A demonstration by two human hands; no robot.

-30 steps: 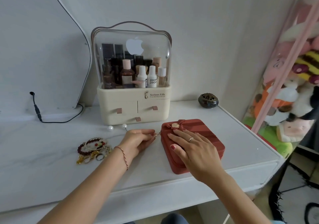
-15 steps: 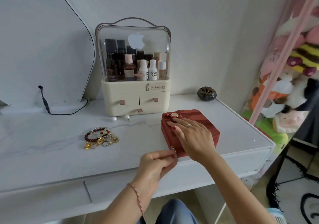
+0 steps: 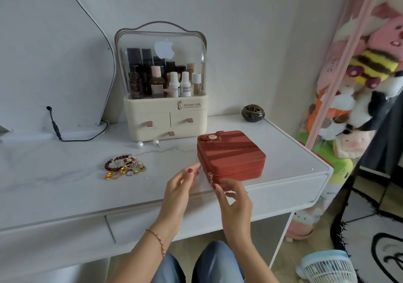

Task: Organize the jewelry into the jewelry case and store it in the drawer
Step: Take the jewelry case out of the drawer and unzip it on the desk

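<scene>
A red zippered jewelry case (image 3: 234, 152) lies closed on the white desk (image 3: 54, 184), near its right front edge. Its zipper pull (image 3: 210, 176) hangs at the near left corner. My left hand (image 3: 182, 186) is open, fingertips against the case's left side. My right hand (image 3: 235, 197) hovers at the front of the case, fingers curled and empty, index fingertip just below the pull. A pile of bracelets and rings (image 3: 124, 166) sits left of the case. Two pearl earrings (image 3: 148, 143) lie behind it. The desk drawer (image 3: 135, 226) below is shut.
A cream cosmetics organizer (image 3: 165, 121) with a clear dome stands at the back. A dark incense burner (image 3: 253, 113) sits at the back right. A mirror (image 3: 54, 53) and black cable (image 3: 54, 125) are at the left. Plush toys (image 3: 359, 86) and a small fan (image 3: 327, 267) are to the right.
My left hand drew the zipper pull around to the near corner and let go. My right hand came off the lid and dropped to the front corner. The camera pulled back.
</scene>
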